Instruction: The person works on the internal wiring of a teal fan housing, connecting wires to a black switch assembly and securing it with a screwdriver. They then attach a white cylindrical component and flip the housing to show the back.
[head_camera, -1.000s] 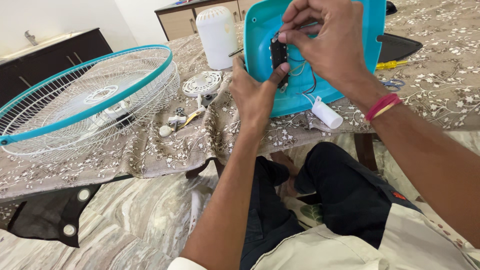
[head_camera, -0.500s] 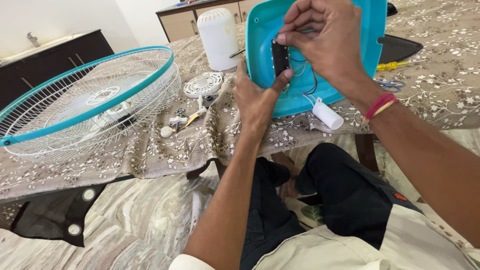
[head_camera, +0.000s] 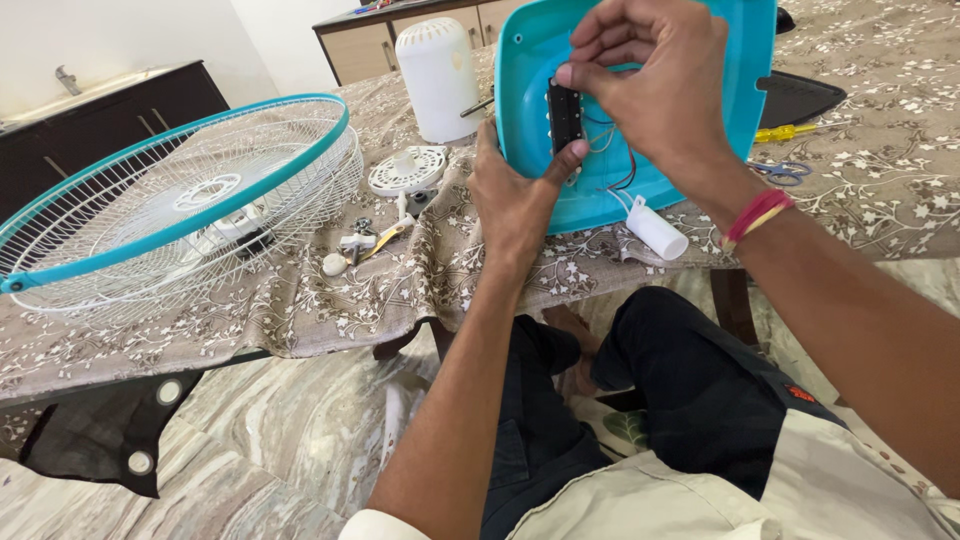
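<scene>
A turquoise plastic fan housing (head_camera: 745, 60) stands tilted on the cloth-covered table, its hollow side toward me. My left hand (head_camera: 515, 200) grips its left edge, with the thumb pressed against a black switch block (head_camera: 565, 115) inside. My right hand (head_camera: 660, 85) pinches the top of that same block with its fingertips. Thin red and white wires (head_camera: 620, 180) run from the block down to a white cylindrical capacitor (head_camera: 655, 228) lying on the cloth below the housing.
A white wire fan guard with a turquoise rim (head_camera: 170, 215) lies at the left of the table (head_camera: 880, 210). A white motor cover (head_camera: 438, 78), a round white grille piece (head_camera: 405, 170), small loose parts (head_camera: 360, 245), a yellow screwdriver (head_camera: 795, 131) and scissors (head_camera: 775, 170) lie about. My legs are below.
My right fingers have shifted slightly on the top of the switch block, and my left thumb has pressed closer onto it. The housing has stayed in place.
</scene>
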